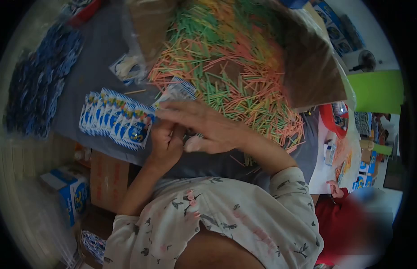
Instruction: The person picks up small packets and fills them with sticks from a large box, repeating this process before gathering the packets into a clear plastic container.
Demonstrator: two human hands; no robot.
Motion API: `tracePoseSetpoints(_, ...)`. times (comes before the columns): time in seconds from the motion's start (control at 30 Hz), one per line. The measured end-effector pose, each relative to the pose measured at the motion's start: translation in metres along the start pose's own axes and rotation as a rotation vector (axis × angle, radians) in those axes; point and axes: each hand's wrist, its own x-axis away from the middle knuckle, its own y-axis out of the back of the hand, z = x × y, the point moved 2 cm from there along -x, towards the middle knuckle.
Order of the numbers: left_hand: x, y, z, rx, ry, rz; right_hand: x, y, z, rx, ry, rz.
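Right hand: the right hand (208, 127) lay stretched leftward, fingertips (160, 111) touching the near end of the packets (116, 119); whether its grip pinched one could not be told.
Left hand: the left hand (166, 143) sat just under the right, grip curled narrow; anything inside it was hidden.
Packets: a fanned, overlapping blue-and-white row on the grey tabletop (100, 58), left of both hands.
Loose packet: one more packet (179, 89) lay at the edge of the sticks (226, 67), just above the right hand.
Risk: a drag of the fingertips would likely shove the fan out of its overlap; stray sticks near the wrist could be swept off the tabletop edge.
Hidden: the palms, the print on the packets, and the blue heap (35, 80) at far left, too blurred to identify.
Nearby: a person in red (347, 224), lower right, blurred.
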Motion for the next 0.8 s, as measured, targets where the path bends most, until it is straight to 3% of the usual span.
tracePoseSetpoints(0.07,-0.001,-0.001,-0.007,-0.003,-0.011,0.025,0.001,-0.002,0.003,0.175,-0.028,0.14)
tracePoseSetpoints(0.13,0.005,0.007,-0.015,-0.023,-0.008,0.029,0.004,0.008,0.003,0.118,-0.042,0.114)
tracePoseSetpoints(0.2,0.012,0.026,-0.017,-0.378,0.12,-0.054,0.011,0.028,-0.007,0.022,-0.141,-0.03)
tracePoseSetpoints(0.23,0.013,0.039,-0.01,-0.376,0.113,-0.05,0.017,0.04,-0.014,0.084,-0.214,-0.139)
tracePoseSetpoints(0.3,0.02,0.06,0.002,-1.214,-0.19,-0.067,0.033,0.072,-0.046,0.254,-0.391,-0.2)
tracePoseSetpoints(0.37,0.024,0.063,0.006,-1.275,-0.14,-0.086,0.045,0.1,-0.07,0.632,-0.523,-0.27)
tracePoseSetpoints(0.43,0.024,0.066,0.01,-1.323,-0.095,-0.092,0.055,0.117,-0.098,1.152,-0.649,-0.188)
tracePoseSetpoints(0.53,0.024,0.069,0.012,-1.384,-0.083,-0.14,0.054,0.131,-0.123,1.367,-0.746,-0.07)
tracePoseSetpoints(0.63,0.02,0.065,-0.002,-1.485,0.018,-0.094,0.05,0.13,-0.14,1.38,-0.649,-0.119)
tracePoseSetpoints(0.73,0.009,0.054,-0.02,-1.535,0.081,-0.052,0.044,0.129,-0.149,1.321,-0.722,-0.067)
tracePoseSetpoints(0.8,-0.008,0.039,-0.026,-1.363,-0.162,0.001,0.037,0.13,-0.15,1.315,-0.774,-0.023)
